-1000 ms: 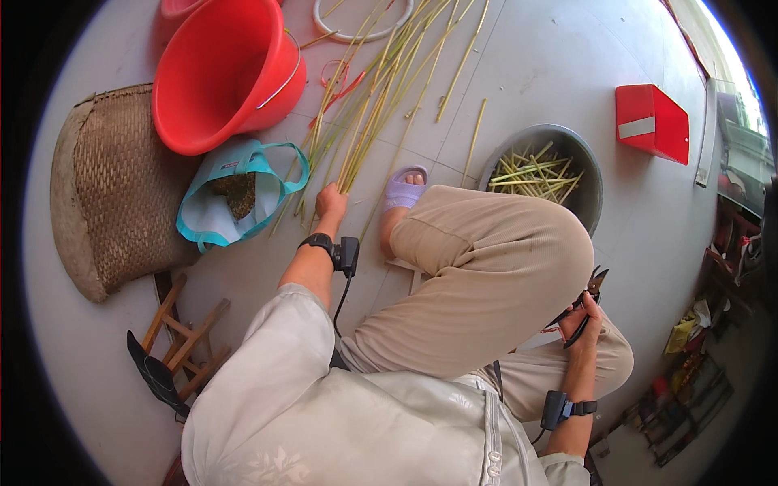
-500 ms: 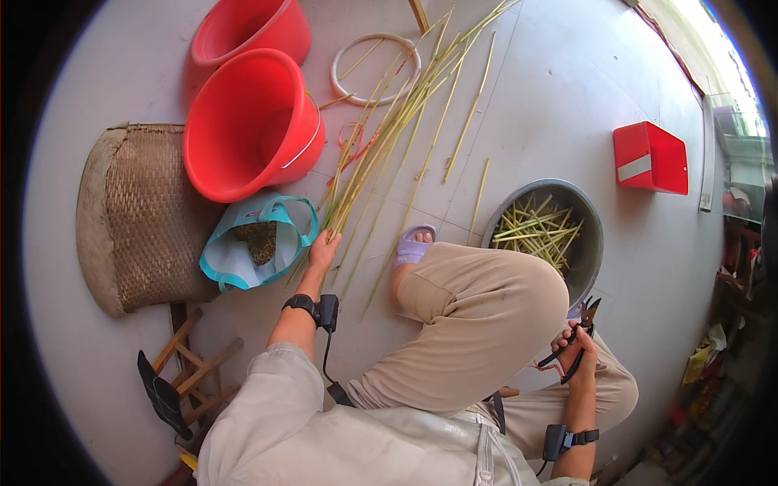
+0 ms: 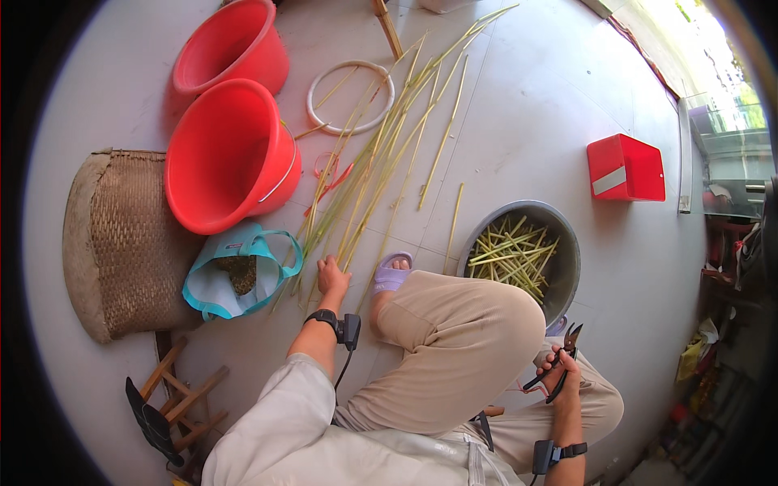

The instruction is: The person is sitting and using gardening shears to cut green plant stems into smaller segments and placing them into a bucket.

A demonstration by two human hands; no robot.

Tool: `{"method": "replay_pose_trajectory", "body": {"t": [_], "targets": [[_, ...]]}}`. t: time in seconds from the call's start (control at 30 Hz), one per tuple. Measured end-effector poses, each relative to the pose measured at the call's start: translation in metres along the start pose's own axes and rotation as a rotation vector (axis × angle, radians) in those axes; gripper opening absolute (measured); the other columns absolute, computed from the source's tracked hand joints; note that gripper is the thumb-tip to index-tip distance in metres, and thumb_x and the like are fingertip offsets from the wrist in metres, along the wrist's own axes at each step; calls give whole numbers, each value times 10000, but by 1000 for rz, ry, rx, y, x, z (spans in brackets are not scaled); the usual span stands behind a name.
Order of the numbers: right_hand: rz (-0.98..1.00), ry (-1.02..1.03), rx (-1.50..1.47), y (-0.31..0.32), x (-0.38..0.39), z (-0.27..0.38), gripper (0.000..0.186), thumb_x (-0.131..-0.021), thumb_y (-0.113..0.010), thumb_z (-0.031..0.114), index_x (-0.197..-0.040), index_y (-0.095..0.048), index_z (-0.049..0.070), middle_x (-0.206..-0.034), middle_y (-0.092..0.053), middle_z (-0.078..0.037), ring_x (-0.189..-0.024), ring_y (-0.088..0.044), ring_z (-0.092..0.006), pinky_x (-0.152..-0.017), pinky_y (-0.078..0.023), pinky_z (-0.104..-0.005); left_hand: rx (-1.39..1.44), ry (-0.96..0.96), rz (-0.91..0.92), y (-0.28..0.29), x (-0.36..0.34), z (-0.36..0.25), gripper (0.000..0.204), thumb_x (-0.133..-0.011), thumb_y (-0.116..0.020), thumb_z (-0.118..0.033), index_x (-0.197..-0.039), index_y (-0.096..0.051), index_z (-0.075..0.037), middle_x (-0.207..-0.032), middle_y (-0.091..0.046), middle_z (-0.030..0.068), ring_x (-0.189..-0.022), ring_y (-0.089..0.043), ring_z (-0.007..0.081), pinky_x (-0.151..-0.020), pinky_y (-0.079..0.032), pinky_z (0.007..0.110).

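Long thin green-yellow stalks (image 3: 381,174) lie fanned out on the floor. At their near ends is my left hand (image 3: 332,277), fingers curled down; whether a stalk is inside them is hidden. My right hand (image 3: 561,377) grips black-handled pruning shears (image 3: 570,338) above my right leg, with the blades parted and pointing up and away. Just beyond my knee stands a grey round tub (image 3: 570,243). Short cut stalk pieces (image 3: 512,253) fill its bottom, lying crisscross.
Two red buckets (image 3: 232,154) stand at the left, by a woven basket (image 3: 134,243) and a turquoise bag (image 3: 235,279). A white ring (image 3: 310,104) lies beside the stalks. A wooden stool (image 3: 182,397) is at the lower left, a red box (image 3: 626,168) at the right.
My left hand has come back from the gathered stalks, which now lie lower and more spread out. My right hand still holds the shears. The whole view has shifted a little.
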State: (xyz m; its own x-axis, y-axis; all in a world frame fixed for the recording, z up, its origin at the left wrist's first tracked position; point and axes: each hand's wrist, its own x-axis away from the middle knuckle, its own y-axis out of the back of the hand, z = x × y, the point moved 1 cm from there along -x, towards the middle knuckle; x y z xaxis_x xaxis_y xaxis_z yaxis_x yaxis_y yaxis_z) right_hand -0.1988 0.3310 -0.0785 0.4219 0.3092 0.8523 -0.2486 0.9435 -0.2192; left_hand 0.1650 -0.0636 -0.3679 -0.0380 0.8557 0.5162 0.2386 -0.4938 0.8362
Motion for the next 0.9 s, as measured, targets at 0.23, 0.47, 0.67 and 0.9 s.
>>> {"method": "replay_pose_trajectory", "body": {"t": [0.23,0.47,0.67,0.9], "targets": [[-38,-4,-9,-6,-5,1,259,-915,-602,232,-1131,-553,98,-854,-593,-35,-748,-568,-187,-720,-473,-408,-203,-183,-133,-30,-21,25,412,-799,-742,-208,-1147,-557,-87,-1109,-586,150,-1014,-617,381,-809,-523,468],[4,-21,11,-14,-4,3,261,-923,-584,217,-1150,-527,101,-861,-583,-28,-753,-560,-175,-735,-467,-392,359,-263,45,-9,-7,21,406,-809,-716,-200,-1115,-516,-22,-960,-665,211,-945,-641,401,-822,-508,466],[13,-14,31,-13,-4,0,257,-928,-579,227,-1150,-531,105,-856,-576,-25,-756,-559,-174,-736,-465,-393,166,-286,111,-48,44,17,482,-736,-763,-193,-1110,-515,-19,-1023,-645,202,-968,-628,421,-843,-511,460],[28,-11,9,-9,-7,-4,265,-924,-592,240,-1147,-539,105,-861,-582,-25,-751,-559,-174,-733,-465,-392,18,5,199,-43,48,-6,254,-783,-680,-179,-976,-607,-31,-1029,-633,190,-974,-630,393,-828,-519,487]]}}
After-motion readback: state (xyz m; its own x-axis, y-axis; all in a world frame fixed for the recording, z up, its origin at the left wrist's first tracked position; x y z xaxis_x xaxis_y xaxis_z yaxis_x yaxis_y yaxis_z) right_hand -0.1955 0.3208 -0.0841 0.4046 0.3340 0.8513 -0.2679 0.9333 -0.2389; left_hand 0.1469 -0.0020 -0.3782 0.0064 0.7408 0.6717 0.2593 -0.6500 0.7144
